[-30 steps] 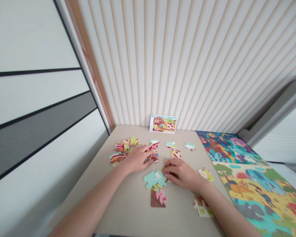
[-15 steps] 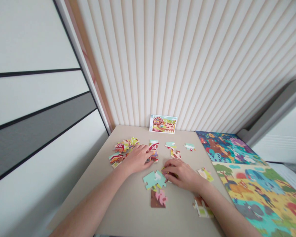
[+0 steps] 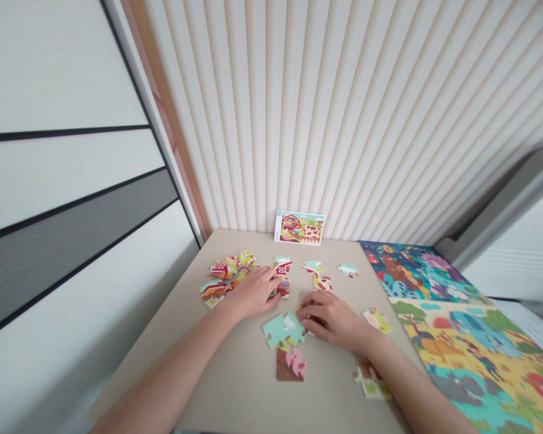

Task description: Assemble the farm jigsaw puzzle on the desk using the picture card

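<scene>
My left hand [image 3: 256, 290] reaches to the barn puzzle pieces [image 3: 283, 267], its thumb and fingers bent around the edge of the lower, purple-and-red puzzle piece [image 3: 285, 288]. To its right, my right hand [image 3: 332, 316] rests low over the table, fingers curled round a puzzle piece that they mostly hide. Close to those fingertips lie light-blue sky pieces [image 3: 280, 328]. Nearer me is a brown piece with a pink pig [image 3: 291, 363]. Beyond my right hand are a brown-spotted cow piece [image 3: 323, 283] and a blue-and-red piece [image 3: 313, 266].
A loose pile of puzzle pieces [image 3: 221, 271] lies left of my left hand. A farm picture card [image 3: 300, 228] leans against the ribbed wall. More pieces, a green one [image 3: 377, 320] and a fence piece [image 3: 371, 383], lie by my right forearm. Two animal puzzles [image 3: 475, 355] cover the right side.
Almost nothing differs. My left fingers have shifted very slightly at the lower barn piece; my right hand stays in place.
</scene>
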### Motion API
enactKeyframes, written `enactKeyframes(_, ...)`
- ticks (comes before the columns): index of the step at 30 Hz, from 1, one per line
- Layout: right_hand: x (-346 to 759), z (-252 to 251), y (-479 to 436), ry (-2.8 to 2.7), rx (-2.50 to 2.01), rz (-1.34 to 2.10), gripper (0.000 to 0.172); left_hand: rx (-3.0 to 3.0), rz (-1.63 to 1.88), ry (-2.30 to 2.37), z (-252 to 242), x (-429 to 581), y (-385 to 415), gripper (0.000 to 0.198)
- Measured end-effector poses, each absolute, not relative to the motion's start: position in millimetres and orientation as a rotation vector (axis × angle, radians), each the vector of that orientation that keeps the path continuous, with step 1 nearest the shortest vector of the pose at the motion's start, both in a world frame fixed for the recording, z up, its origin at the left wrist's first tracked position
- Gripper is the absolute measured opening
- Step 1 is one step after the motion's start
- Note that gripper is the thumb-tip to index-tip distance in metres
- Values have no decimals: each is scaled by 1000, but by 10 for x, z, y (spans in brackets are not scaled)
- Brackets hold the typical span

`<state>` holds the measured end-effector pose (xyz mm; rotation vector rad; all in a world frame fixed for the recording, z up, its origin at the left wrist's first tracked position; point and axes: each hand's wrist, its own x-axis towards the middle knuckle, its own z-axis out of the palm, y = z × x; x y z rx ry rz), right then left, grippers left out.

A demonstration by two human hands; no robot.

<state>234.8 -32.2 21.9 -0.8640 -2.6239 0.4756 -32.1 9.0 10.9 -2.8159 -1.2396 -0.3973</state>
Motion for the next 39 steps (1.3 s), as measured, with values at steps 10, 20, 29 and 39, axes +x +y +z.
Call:
enactKeyframes(10, 2339, 257, -339, -2626, -882, 484, 23, -2814, -470, -1281, 106, -329, 76, 39)
enactKeyframes(20, 2340, 253, -335, -2622, -904, 520, 24, -2765, -531, -1435, 16, -212, 92, 35)
enactKeyframes(29, 2349, 243, -334, -2622, -904, 511, 24, -2782, -555, -1545, 0, -247, 92, 37)
enactKeyframes(39, 2348, 241, -336, -2621, -891, 488, 24, -2868, -581, -1452, 51, -293, 102, 34)
